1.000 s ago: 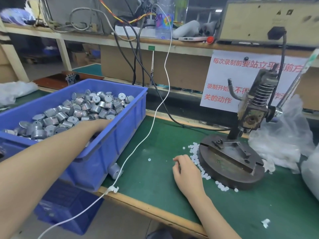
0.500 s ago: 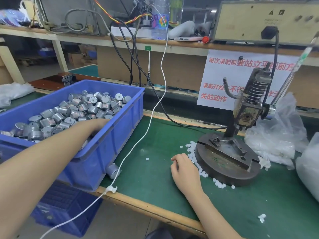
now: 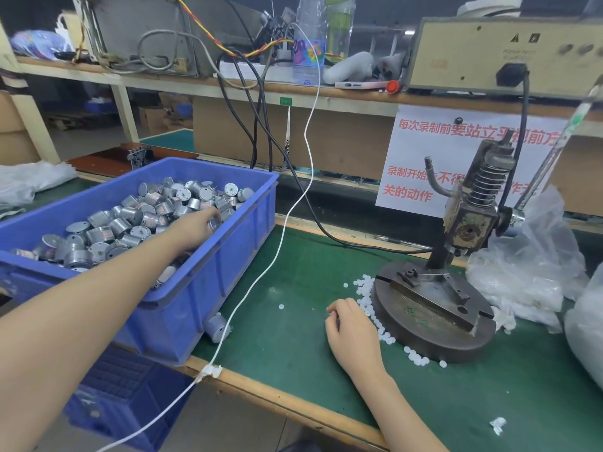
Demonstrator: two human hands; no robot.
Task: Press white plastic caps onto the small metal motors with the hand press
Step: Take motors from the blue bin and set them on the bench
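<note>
A blue bin (image 3: 228, 278) on the left of the green mat holds a heap of small metal motors (image 3: 130, 220). My left hand (image 3: 192, 228) reaches into the bin, its fingers curled round one motor (image 3: 214, 223) near the far right of the heap. The hand press (image 3: 473, 216) stands on a round iron base (image 3: 434, 321) at the right. White plastic caps (image 3: 365, 288) lie scattered along the base's left edge. My right hand (image 3: 352, 327) rests on the mat beside these caps with curled fingers; what is under them is hidden.
One loose motor (image 3: 217, 326) lies on the mat against the bin's front corner. A white cable (image 3: 287, 220) runs across the mat and over the table edge. Clear plastic bags (image 3: 528, 262) crowd the press on the right. Another blue crate (image 3: 124, 396) sits below the table.
My left hand has moved farther into the bin, toward its far right side, and closed on a motor. My right hand has stayed beside the caps.
</note>
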